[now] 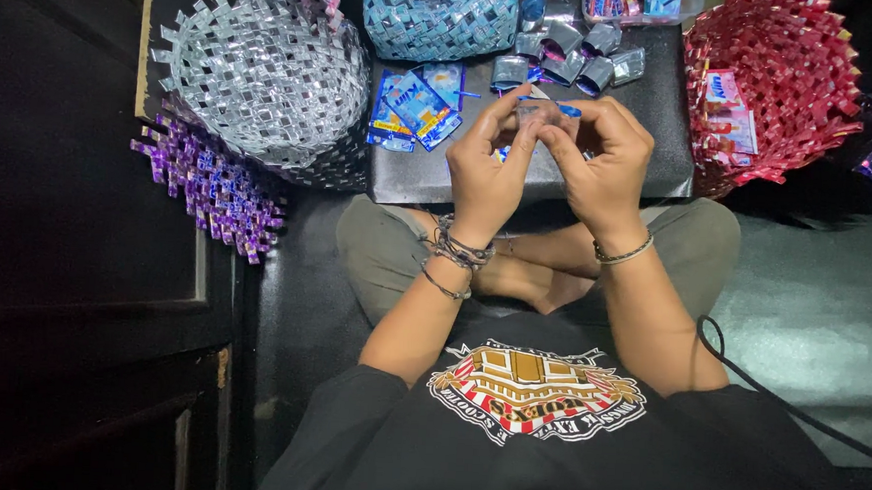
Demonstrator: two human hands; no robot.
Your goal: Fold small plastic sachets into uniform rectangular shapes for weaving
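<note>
Pinching a small blue foil strip [551, 108] between them, the left hand [487, 168] and right hand [599, 164] meet fingertip to fingertip above the near edge of the black counter [650, 137]. Both hands are closed on the strip. Just beyond lie flat blue wrappers [415, 110] and folded silver loops [575, 55]. A silver woven basket [266, 72] stands left over a purple woven piece [210, 188], a blue basket [438, 16] is ahead, and a red basket [772, 89] is right.

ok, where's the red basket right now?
Head view, top right: the red basket sits right of the black board, beyond the right hand.
</note>
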